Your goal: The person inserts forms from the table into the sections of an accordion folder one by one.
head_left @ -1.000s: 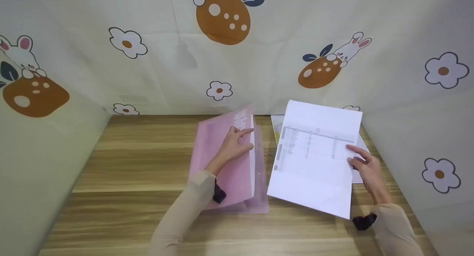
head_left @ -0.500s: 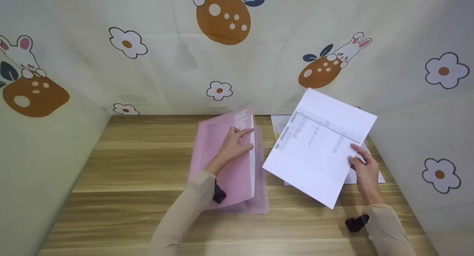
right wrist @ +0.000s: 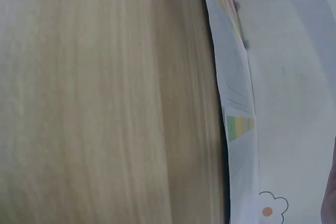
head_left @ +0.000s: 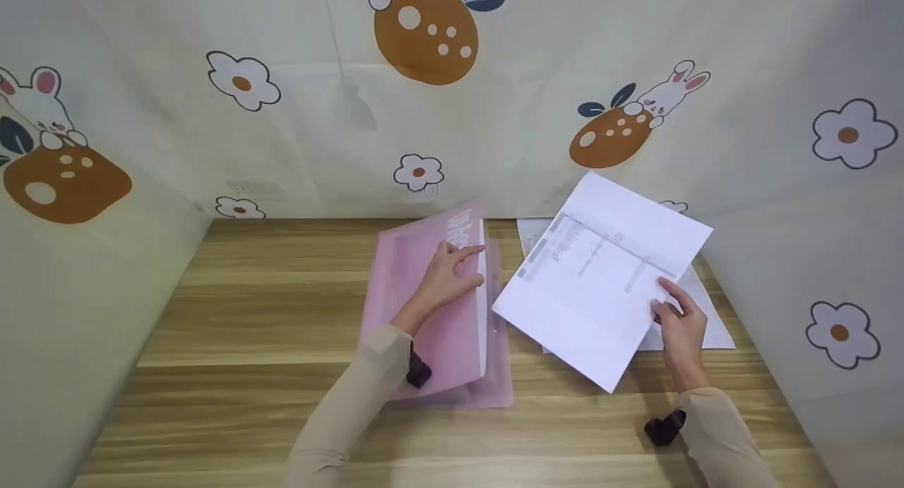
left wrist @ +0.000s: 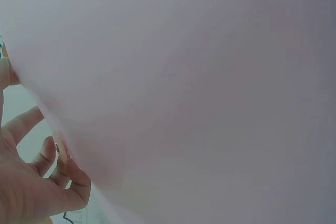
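A pink folder point(head_left: 406, 283) with white lettering stands partly opened in the middle of the table in the head view. My left hand point(head_left: 443, 280) pinches the free edge of its raised cover, where a white strip shows. In the left wrist view, the pale pink cover point(left wrist: 199, 93) fills most of the picture beside the left hand point(left wrist: 39, 182). My right hand point(head_left: 681, 329) holds a white sheet point(head_left: 558, 311), printed with a grey table, by its right edge between thumb and fingers. The sheet is tilted just right of the folder. Only a sliver of the right hand point(right wrist: 329, 198) shows in the right wrist view.
Other printed papers point(head_left: 699, 318) lie on the wooden table point(head_left: 247, 311) beneath the held sheet. Their coloured patches show in the right wrist view. A curtain point(head_left: 296, 149) with rabbits and flowers surrounds the table at the back and sides.
The right hand has moved left with the sheet, whose top has swung to the right, uncovering more of the papers below. The left hand and folder have stayed put.
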The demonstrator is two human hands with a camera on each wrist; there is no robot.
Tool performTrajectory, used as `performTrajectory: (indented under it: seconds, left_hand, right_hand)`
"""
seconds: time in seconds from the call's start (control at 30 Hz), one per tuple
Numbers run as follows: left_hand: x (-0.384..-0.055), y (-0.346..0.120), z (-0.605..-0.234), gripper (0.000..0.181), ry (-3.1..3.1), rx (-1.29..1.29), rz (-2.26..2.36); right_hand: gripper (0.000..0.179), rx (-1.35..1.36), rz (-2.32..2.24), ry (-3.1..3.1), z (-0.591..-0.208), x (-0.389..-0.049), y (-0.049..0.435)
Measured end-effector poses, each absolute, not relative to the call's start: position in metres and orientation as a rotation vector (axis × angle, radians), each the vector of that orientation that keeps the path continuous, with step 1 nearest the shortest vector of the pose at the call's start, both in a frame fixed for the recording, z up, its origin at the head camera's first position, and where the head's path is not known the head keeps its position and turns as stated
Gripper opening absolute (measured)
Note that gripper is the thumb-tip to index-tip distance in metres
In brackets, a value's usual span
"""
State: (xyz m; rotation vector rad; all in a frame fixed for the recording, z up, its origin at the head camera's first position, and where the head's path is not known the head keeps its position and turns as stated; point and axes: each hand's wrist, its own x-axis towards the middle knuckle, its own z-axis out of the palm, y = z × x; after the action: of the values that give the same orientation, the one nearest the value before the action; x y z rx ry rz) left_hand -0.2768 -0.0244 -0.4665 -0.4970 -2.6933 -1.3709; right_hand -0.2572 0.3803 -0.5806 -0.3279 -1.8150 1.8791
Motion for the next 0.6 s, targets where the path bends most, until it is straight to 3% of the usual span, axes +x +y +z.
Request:
performTrajectory:
  seconds: [0.6]
  left_hand:
    - [-0.277, -0.024, -0.465, 0.053, -2.733, -0.46, -1.4]
  right_hand:
    - [0.037, -0.332, 1.85, -1.962, -0.572, -0.245, 0.343]
